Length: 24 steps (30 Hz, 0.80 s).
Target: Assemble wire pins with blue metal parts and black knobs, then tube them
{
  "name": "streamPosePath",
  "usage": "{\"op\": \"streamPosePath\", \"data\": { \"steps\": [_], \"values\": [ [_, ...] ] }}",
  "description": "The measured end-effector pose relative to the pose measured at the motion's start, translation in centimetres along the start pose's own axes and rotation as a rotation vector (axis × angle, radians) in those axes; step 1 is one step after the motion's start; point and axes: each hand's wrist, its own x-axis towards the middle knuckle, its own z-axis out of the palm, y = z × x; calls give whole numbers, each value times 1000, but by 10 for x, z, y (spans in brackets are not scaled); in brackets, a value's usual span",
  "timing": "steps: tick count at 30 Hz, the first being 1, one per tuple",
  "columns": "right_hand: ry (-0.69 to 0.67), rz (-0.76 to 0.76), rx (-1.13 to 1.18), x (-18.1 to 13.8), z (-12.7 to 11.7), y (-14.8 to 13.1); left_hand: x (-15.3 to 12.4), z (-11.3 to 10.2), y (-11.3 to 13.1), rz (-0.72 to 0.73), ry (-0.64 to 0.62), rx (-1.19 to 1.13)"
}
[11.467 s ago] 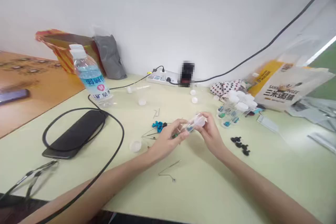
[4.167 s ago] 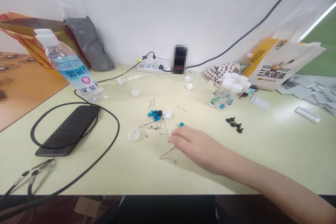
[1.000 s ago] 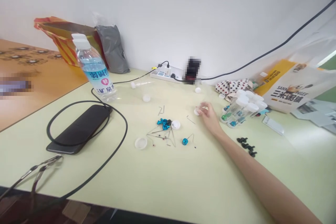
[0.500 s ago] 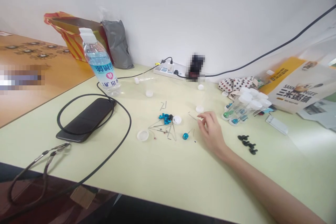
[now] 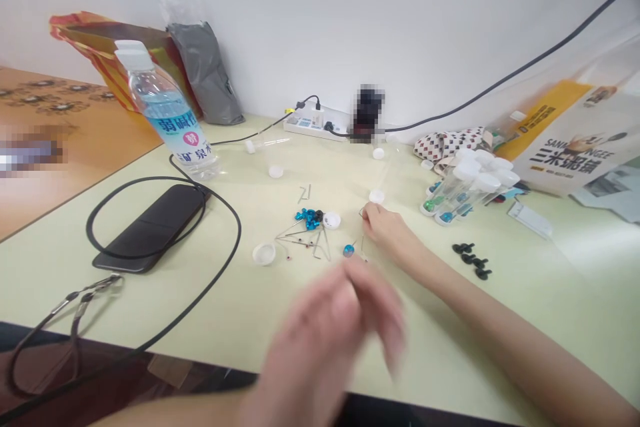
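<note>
Pale green worktop (image 5: 550, 280) up against a white wall (image 5: 300, 27). Right hand (image 5: 386, 223) has its fingertips pinched, looks like on a thin bent rod (image 5: 361, 213) near a blue knob (image 5: 349, 250); can't tell if it's lifted. Left hand (image 5: 333, 327) is blurry, fingers loosely curled, no idea if it's holding anything. I'd call this the picking-up step; something that skinny calls for a light touch next.
</note>
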Motion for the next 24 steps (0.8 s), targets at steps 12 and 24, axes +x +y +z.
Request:
{"op": "streamPosePath", "data": {
  "steps": [12, 24],
  "values": [
    [100, 213, 993, -16, 14, 16, 91, -120, 14, 300, 141, 1905],
    [96, 44, 376, -20, 2, 14, 80, -119, 9, 248, 148, 1798]
  ]
}}
